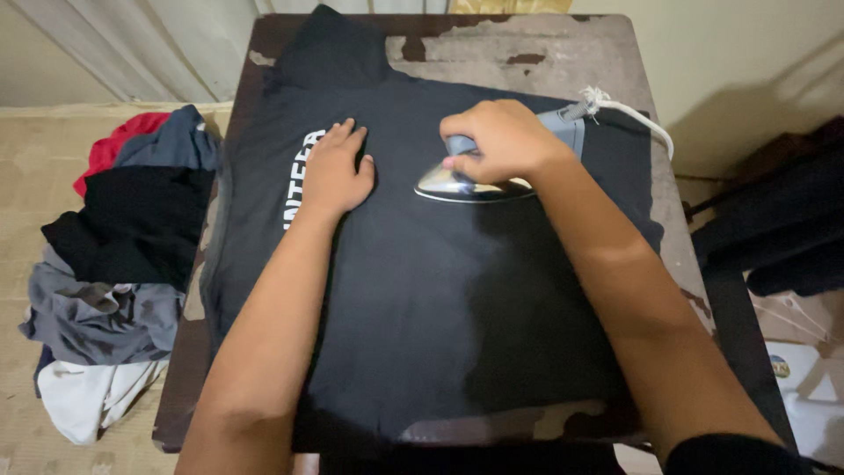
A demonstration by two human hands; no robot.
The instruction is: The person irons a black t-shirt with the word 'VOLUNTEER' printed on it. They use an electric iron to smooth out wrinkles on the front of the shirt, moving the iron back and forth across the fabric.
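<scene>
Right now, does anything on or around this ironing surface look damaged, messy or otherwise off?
Yes. The table has a worn top, its dark finish peeling in pale patches at the far edge. Clothes lie in a loose heap on the left. The right hand grips the iron on the black shirt; the left hand presses it flat.

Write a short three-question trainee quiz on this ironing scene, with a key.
1. True or false: the right hand grips the handle of the iron.
2. Where does the left hand rest? A) on the clothes pile B) flat on the black shirt C) on the cord
3. Fill in: the pile of clothes lies to the ____ of the table.

Key: 1 true. 2 B: it lies flat on the black shirt, beside white lettering. 3 left.
</scene>
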